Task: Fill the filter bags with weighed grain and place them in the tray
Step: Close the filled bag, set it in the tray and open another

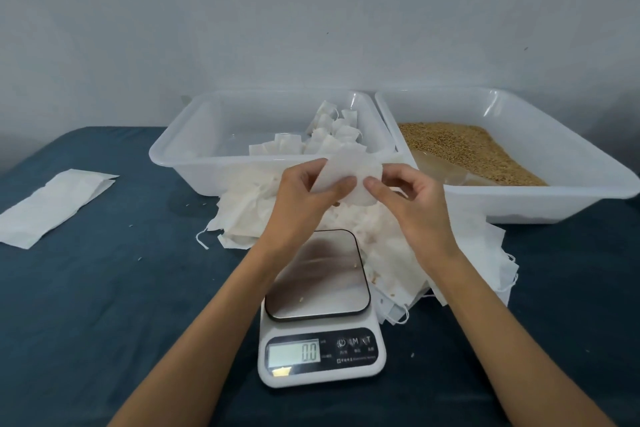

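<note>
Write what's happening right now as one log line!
left hand: pinches filter bag | right hand: pinches same bag | scale: pan bare, reads 0.0 | grain: in right tray | filled bags: left tray

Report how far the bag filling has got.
Done: several filled bags lie in the left tray. In hand: the left hand and right hand pinch one empty filter bag above the scale, which reads 0.0 with nothing on it. Left: a heap of empty bags around the scale and plenty of grain in the right tray.
</note>
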